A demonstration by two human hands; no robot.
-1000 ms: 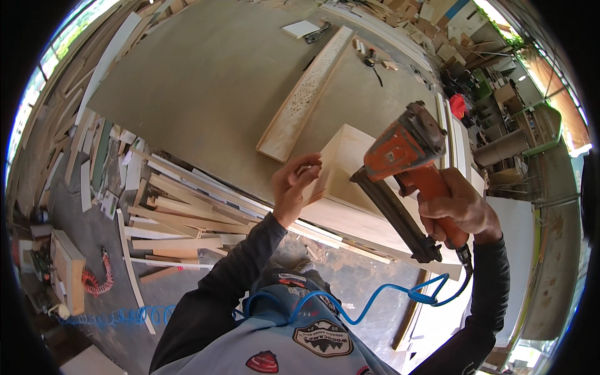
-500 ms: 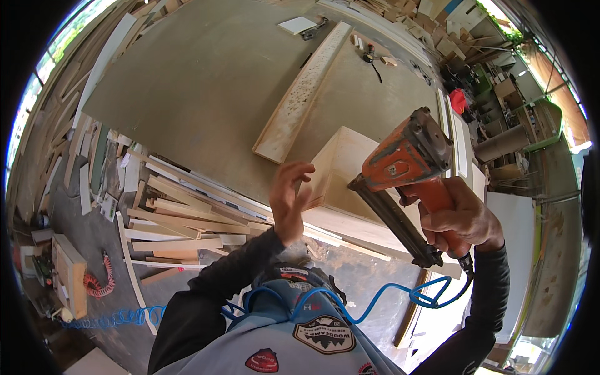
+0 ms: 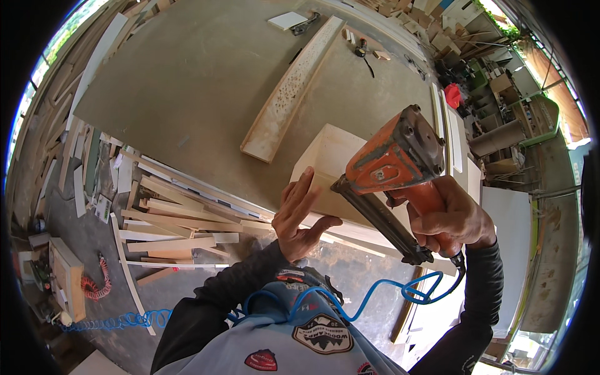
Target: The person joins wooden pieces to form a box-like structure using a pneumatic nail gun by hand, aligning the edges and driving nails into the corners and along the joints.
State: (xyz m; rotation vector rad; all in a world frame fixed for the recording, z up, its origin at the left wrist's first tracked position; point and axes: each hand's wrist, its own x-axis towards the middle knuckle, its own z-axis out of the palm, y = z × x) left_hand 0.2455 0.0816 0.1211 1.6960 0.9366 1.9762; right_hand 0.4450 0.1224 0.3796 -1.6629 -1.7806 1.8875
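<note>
My right hand (image 3: 451, 215) grips the handle of an orange and black pneumatic nail gun (image 3: 390, 164). A blue air hose (image 3: 381, 287) runs from the bottom of that handle across my front. The gun's nose (image 3: 340, 184) is over the near side of a pale wooden box (image 3: 334, 150), partly hidden behind the gun; whether they touch I cannot tell. My left hand (image 3: 300, 219) is at the box's near left corner, its fingers stretched out and thumb apart. It looks to be against the box side and grips nothing.
A long speckled board (image 3: 287, 94) lies on the large grey-brown worktable (image 3: 169, 81). Farther back are a tape measure (image 3: 360, 50), small wood blocks (image 3: 381, 55) and a white panel (image 3: 287, 20). Wood strips (image 3: 175, 222) are piled below the table's near edge. Long white boards (image 3: 451, 125) stand at right.
My left hand has turned and spread its fingers beside the box corner. The nail gun has shifted slightly left, still in my right hand. The whole view has moved a little.
</note>
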